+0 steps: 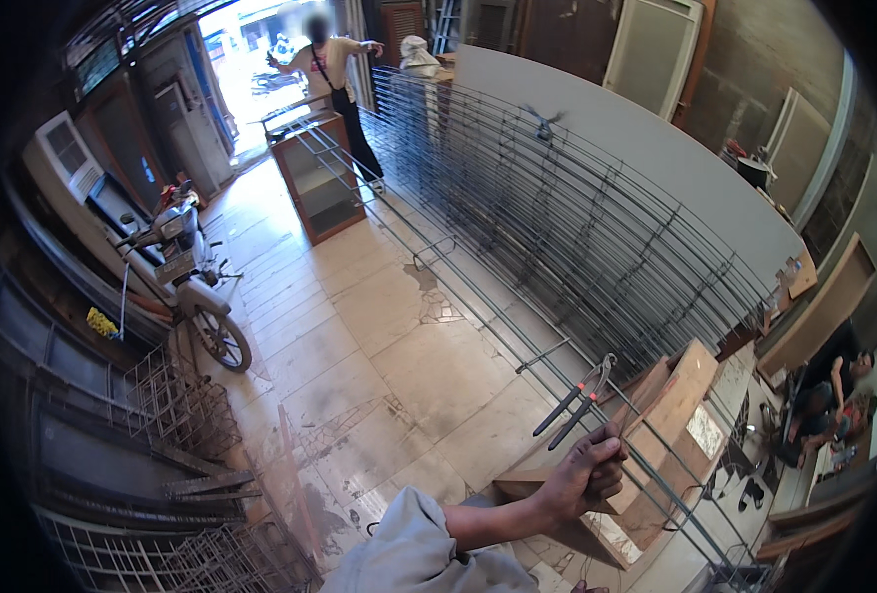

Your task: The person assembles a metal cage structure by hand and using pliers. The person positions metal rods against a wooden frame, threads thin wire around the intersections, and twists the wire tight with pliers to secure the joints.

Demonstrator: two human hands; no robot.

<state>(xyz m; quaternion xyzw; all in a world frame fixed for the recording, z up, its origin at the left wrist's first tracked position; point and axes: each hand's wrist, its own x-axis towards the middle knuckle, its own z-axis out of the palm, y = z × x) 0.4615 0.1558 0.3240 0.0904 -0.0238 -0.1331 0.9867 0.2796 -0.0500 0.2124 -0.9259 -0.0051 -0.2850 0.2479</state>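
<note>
- Beside the long rod frame, the person's left hand is closed with fingers curled; whether it grips a rod, a wire or nothing cannot be told.
- Just past that fist, pliers with red and black handles lie on the rods, out of the grip.
- Under the rods and right of the fist sits a wooden stand; ahead and well apart, the rods run over a brown cabinet, with a co-worker standing near it.
- Beyond the fist, a cross loop and another farther along are already on the rods. Long stretches between look bare, so the frame seems only partly made, though ties are too small to judge.
- Ahead and to the right of the fist, a stack of rod frames looks further along, crossed by many loops.
- Below the fist, a sliver at the lower edge, probably the right hand, shows too little to tell its state.
</note>
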